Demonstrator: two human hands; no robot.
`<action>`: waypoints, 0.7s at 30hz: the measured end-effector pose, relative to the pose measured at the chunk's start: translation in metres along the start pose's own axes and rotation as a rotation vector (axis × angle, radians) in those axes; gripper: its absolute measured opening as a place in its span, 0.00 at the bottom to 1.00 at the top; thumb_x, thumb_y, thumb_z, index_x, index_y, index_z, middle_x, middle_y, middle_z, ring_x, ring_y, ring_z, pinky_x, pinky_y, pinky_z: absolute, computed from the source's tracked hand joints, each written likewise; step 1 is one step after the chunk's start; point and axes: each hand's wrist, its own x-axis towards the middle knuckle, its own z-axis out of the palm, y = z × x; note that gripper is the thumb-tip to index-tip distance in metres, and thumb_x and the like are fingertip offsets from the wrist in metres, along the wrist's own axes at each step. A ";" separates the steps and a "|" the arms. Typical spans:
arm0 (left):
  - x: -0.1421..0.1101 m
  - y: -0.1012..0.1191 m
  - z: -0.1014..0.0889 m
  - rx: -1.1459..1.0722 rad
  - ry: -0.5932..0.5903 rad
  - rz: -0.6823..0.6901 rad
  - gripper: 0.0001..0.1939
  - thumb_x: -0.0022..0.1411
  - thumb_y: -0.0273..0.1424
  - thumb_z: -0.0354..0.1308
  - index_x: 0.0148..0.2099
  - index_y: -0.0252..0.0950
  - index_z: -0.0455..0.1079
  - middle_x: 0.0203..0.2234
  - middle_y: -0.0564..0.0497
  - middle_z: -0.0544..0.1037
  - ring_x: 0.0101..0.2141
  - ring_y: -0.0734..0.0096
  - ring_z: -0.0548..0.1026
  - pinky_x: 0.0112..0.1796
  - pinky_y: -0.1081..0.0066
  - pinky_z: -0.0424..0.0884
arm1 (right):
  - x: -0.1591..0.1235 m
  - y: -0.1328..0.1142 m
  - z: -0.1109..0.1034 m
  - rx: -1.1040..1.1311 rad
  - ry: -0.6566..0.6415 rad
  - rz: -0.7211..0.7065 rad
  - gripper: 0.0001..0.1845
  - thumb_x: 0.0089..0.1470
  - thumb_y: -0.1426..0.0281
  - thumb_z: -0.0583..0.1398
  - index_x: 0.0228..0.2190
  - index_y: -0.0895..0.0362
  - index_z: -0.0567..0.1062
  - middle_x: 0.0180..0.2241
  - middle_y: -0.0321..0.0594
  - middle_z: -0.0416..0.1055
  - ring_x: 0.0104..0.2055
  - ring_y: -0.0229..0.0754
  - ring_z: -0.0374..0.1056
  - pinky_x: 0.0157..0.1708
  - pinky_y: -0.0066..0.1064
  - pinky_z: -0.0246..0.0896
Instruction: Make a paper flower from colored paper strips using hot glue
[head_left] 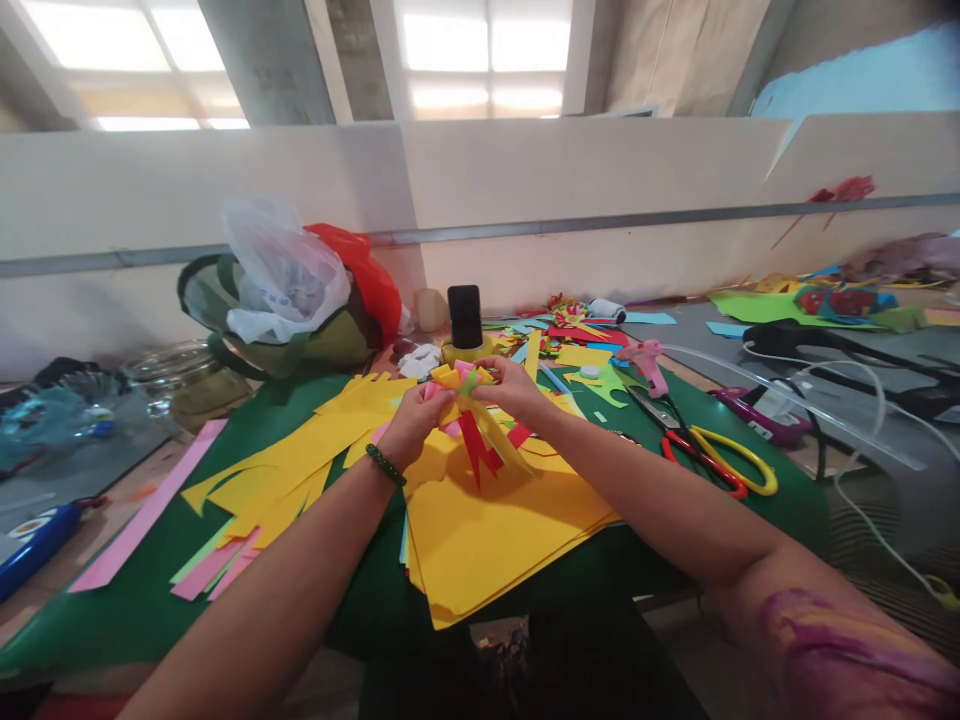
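Observation:
A paper rosette with yellow, pink and green loops and hanging red and yellow tails is held up between my two hands. My left hand, with a dark beaded bracelet at the wrist, pinches its left side. On the right side, my right hand has its fingers closed on the rosette's edge. Fingertips partly cover the loops. Beneath both hands lies a stack of yellow paper sheets on the green mat. Cut yellow strips spread to the left.
Right of the hands lie scissors and a pink glue gun with cables. A phone stands upright at the back. Behind left sits a bag with plastic bags. Pink strips and a blue tool lie left.

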 end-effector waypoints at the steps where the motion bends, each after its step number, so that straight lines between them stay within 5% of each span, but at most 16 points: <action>1: 0.000 0.001 -0.001 -0.001 0.003 -0.011 0.12 0.47 0.37 0.65 0.30 0.34 0.72 0.19 0.55 0.70 0.20 0.76 0.64 0.21 0.75 0.60 | 0.000 0.000 0.000 0.001 -0.001 -0.003 0.20 0.35 0.75 0.64 0.36 0.57 0.73 0.29 0.34 0.74 0.31 0.39 0.71 0.32 0.30 0.66; 9: -0.003 0.010 -0.002 -0.025 -0.007 -0.070 0.12 0.45 0.35 0.66 0.28 0.34 0.69 0.16 0.59 0.64 0.17 0.80 0.60 0.19 0.77 0.57 | -0.004 -0.001 0.001 -0.070 0.000 -0.054 0.20 0.37 0.73 0.64 0.38 0.57 0.72 0.32 0.36 0.75 0.34 0.41 0.73 0.34 0.32 0.68; 16: -0.005 0.023 0.000 -0.252 0.058 -0.246 0.10 0.45 0.31 0.63 0.33 0.34 0.72 0.24 0.54 0.75 0.23 0.76 0.72 0.27 0.73 0.74 | -0.003 -0.004 0.000 0.067 0.087 -0.098 0.20 0.39 0.73 0.62 0.39 0.56 0.71 0.32 0.34 0.74 0.33 0.39 0.71 0.33 0.31 0.68; 21: -0.004 0.024 0.001 -0.265 0.100 -0.282 0.07 0.45 0.25 0.62 0.31 0.34 0.73 0.22 0.55 0.76 0.21 0.77 0.72 0.24 0.77 0.71 | -0.004 0.000 0.011 0.096 0.068 -0.119 0.19 0.39 0.70 0.65 0.36 0.55 0.69 0.30 0.32 0.71 0.29 0.36 0.67 0.30 0.30 0.66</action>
